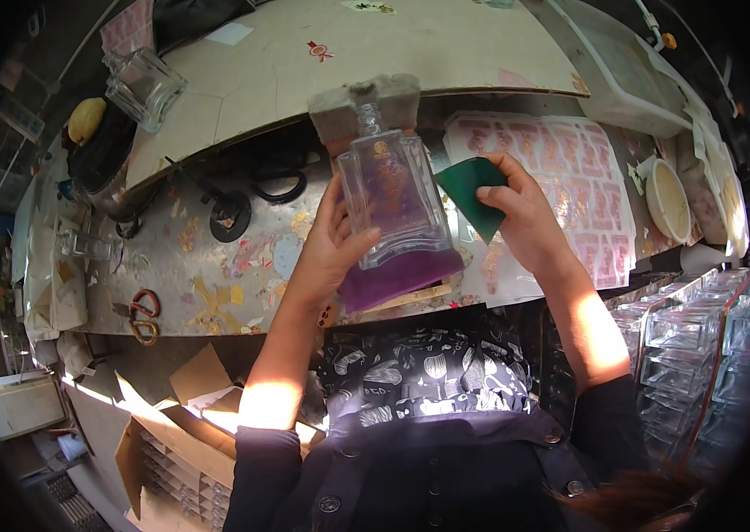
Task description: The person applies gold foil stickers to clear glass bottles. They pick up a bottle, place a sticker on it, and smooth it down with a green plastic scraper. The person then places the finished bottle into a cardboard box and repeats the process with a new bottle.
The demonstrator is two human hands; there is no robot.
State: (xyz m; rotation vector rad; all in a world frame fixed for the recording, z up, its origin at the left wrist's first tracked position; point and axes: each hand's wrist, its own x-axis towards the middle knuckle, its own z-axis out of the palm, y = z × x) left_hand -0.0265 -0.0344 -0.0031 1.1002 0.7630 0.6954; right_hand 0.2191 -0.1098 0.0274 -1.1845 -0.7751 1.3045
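Note:
A clear glass bottle [395, 191] lies tilted on its back in front of me, with its neck pointing away and gold markings on its face. My left hand [337, 239] is wrapped round its left side, the thumb over the lower edge. A purple pad [401, 280] is beneath the bottle's base, and a pale, worn foam block [326, 105] sits under the neck. Just right of the bottle, my right hand [517, 208] pinches a thin dark green scraper [474, 197] with a pointed lower corner. The scraper is apart from the glass.
Sheets of pink and gold decals [574, 173] lie at the right, near a cream bowl [667, 201]. Scissors [143, 317] lie on the left of the stained metal table [180, 293]. Another glass bottle [146, 89] stands at the far left. Stacked glassware [676, 355] is low right; an opened carton [184, 452] is low left.

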